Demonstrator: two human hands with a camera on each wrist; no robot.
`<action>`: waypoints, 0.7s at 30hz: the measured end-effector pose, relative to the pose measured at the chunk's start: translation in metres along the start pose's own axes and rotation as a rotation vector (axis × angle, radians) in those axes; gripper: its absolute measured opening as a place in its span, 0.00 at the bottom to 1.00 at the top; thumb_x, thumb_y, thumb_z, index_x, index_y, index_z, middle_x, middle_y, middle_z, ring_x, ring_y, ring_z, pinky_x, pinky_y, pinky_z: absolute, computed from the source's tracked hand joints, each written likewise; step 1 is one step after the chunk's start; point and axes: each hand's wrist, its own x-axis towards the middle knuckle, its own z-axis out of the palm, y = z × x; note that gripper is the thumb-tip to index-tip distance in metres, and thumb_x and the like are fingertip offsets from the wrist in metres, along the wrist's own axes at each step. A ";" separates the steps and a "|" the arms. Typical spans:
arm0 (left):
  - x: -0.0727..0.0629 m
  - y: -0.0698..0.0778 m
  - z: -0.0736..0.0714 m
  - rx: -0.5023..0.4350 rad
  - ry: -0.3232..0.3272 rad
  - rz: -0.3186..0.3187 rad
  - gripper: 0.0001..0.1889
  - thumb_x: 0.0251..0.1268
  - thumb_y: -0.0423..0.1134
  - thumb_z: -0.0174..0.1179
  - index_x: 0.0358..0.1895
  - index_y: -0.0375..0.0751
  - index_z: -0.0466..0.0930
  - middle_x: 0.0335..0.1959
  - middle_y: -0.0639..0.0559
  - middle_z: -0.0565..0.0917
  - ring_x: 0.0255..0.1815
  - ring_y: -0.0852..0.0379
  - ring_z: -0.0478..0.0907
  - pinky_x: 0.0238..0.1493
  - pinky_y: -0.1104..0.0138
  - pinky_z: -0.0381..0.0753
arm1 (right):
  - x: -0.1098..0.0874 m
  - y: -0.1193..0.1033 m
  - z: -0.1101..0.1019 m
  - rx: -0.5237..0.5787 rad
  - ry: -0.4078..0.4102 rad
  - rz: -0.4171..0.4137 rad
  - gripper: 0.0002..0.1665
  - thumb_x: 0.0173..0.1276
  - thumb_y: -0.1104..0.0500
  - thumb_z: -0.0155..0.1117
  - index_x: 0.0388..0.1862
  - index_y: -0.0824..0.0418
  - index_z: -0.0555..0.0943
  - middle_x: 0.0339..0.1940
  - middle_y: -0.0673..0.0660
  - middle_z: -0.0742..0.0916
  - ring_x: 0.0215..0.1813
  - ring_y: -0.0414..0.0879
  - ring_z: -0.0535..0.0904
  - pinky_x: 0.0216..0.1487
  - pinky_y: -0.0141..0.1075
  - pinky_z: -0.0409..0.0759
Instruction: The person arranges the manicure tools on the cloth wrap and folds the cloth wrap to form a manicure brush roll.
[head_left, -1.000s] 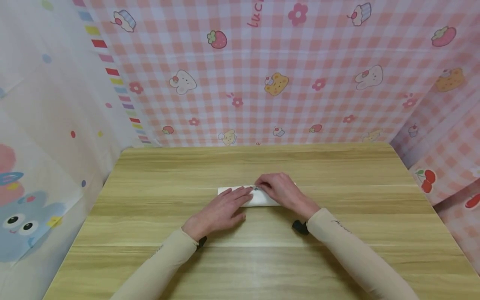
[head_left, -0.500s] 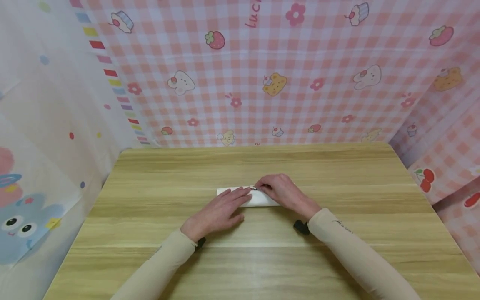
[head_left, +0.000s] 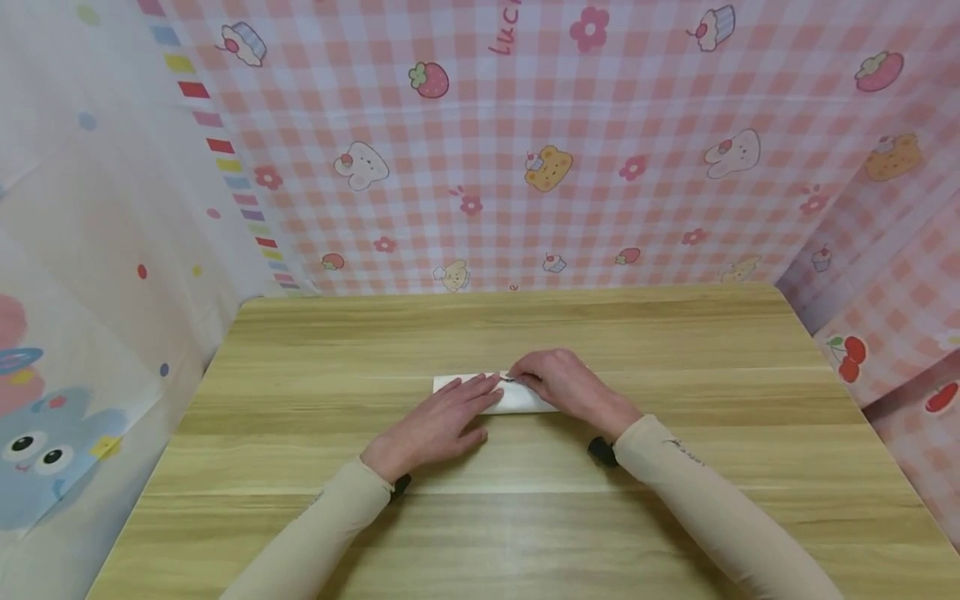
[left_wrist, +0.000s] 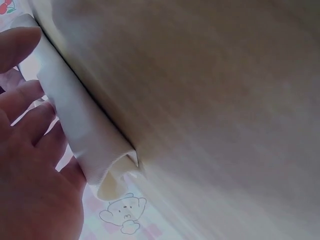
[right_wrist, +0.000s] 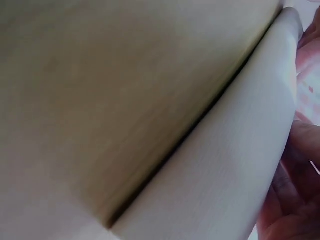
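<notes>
A white folded sheet (head_left: 519, 400) lies flat in the middle of the wooden table (head_left: 525, 325). My left hand (head_left: 438, 421) rests on its left half with straight fingers, fingertips near the sheet's far edge. In the left wrist view those fingers (left_wrist: 30, 125) lie along the folded sheet (left_wrist: 80, 120), whose open end shows layers. My right hand (head_left: 566, 385) covers the right half with bent fingers, and their tips pinch the far edge near the middle. The right wrist view shows the sheet (right_wrist: 230, 165) close up, with my fingers (right_wrist: 300, 170) at its edge.
Pink checked cloth with cartoon prints (head_left: 555, 167) walls the table at the back and right, and a pale printed cloth (head_left: 90, 250) hangs at the left. A black strap (head_left: 602, 452) sits on each wrist. Bare wood surrounds the sheet.
</notes>
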 end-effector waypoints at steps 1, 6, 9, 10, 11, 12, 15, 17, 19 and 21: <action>0.000 0.000 0.000 0.001 0.000 0.003 0.33 0.75 0.43 0.62 0.77 0.34 0.66 0.81 0.41 0.61 0.81 0.42 0.58 0.79 0.46 0.57 | 0.000 0.000 0.000 -0.009 -0.001 -0.011 0.08 0.73 0.65 0.68 0.47 0.60 0.90 0.46 0.55 0.92 0.49 0.50 0.89 0.53 0.43 0.86; 0.002 0.001 0.000 0.002 -0.009 0.009 0.33 0.75 0.43 0.62 0.77 0.33 0.66 0.81 0.39 0.61 0.81 0.41 0.58 0.79 0.45 0.57 | 0.000 0.000 -0.002 -0.031 -0.011 -0.051 0.08 0.73 0.66 0.67 0.46 0.61 0.90 0.45 0.56 0.92 0.48 0.49 0.89 0.52 0.42 0.86; 0.003 0.002 -0.001 0.001 -0.023 0.005 0.33 0.75 0.43 0.62 0.77 0.33 0.66 0.81 0.39 0.61 0.81 0.41 0.58 0.79 0.45 0.57 | -0.001 -0.001 -0.002 -0.048 -0.026 -0.060 0.08 0.73 0.66 0.67 0.46 0.62 0.90 0.46 0.56 0.92 0.48 0.49 0.89 0.52 0.42 0.86; 0.003 0.002 -0.001 -0.001 -0.028 0.004 0.33 0.75 0.42 0.61 0.77 0.32 0.66 0.81 0.39 0.61 0.81 0.41 0.57 0.79 0.45 0.57 | -0.001 -0.001 -0.002 -0.051 -0.032 -0.060 0.08 0.73 0.66 0.67 0.47 0.62 0.90 0.46 0.56 0.92 0.48 0.48 0.89 0.52 0.41 0.86; 0.004 0.002 -0.001 -0.004 -0.032 0.002 0.33 0.75 0.43 0.61 0.77 0.32 0.65 0.81 0.39 0.60 0.81 0.41 0.57 0.79 0.45 0.56 | -0.001 -0.001 -0.002 -0.051 -0.037 -0.059 0.08 0.73 0.66 0.67 0.47 0.62 0.90 0.46 0.56 0.92 0.48 0.48 0.89 0.52 0.41 0.86; 0.004 0.002 -0.001 -0.006 -0.035 0.000 0.33 0.75 0.43 0.61 0.77 0.33 0.65 0.81 0.39 0.60 0.81 0.41 0.57 0.79 0.45 0.56 | -0.001 -0.001 -0.003 -0.051 -0.041 -0.057 0.09 0.73 0.66 0.67 0.47 0.62 0.90 0.46 0.56 0.92 0.48 0.48 0.89 0.51 0.41 0.86; 0.005 0.002 -0.002 -0.013 -0.040 -0.003 0.33 0.75 0.43 0.61 0.78 0.33 0.65 0.82 0.40 0.59 0.82 0.41 0.56 0.79 0.46 0.55 | 0.001 0.000 -0.004 -0.036 -0.058 -0.042 0.09 0.74 0.66 0.66 0.47 0.61 0.90 0.45 0.55 0.92 0.48 0.48 0.89 0.51 0.41 0.86; 0.004 0.001 -0.003 -0.015 -0.035 -0.005 0.33 0.75 0.43 0.61 0.78 0.33 0.65 0.82 0.40 0.59 0.82 0.42 0.56 0.79 0.46 0.55 | 0.002 0.001 -0.005 -0.010 -0.076 -0.022 0.09 0.74 0.66 0.66 0.48 0.60 0.90 0.45 0.54 0.92 0.48 0.47 0.89 0.51 0.40 0.86; 0.003 0.002 -0.003 -0.017 -0.028 -0.007 0.33 0.76 0.43 0.61 0.77 0.34 0.65 0.82 0.41 0.60 0.82 0.43 0.56 0.79 0.46 0.56 | 0.002 0.002 -0.007 0.025 -0.103 0.006 0.10 0.74 0.66 0.66 0.49 0.60 0.90 0.47 0.54 0.92 0.50 0.48 0.88 0.53 0.41 0.85; 0.000 0.003 -0.002 -0.015 -0.014 -0.007 0.32 0.76 0.44 0.61 0.77 0.34 0.67 0.81 0.42 0.61 0.81 0.43 0.58 0.78 0.46 0.58 | 0.001 0.002 -0.009 0.072 -0.135 0.042 0.11 0.75 0.65 0.65 0.51 0.59 0.90 0.49 0.54 0.91 0.52 0.48 0.87 0.55 0.42 0.85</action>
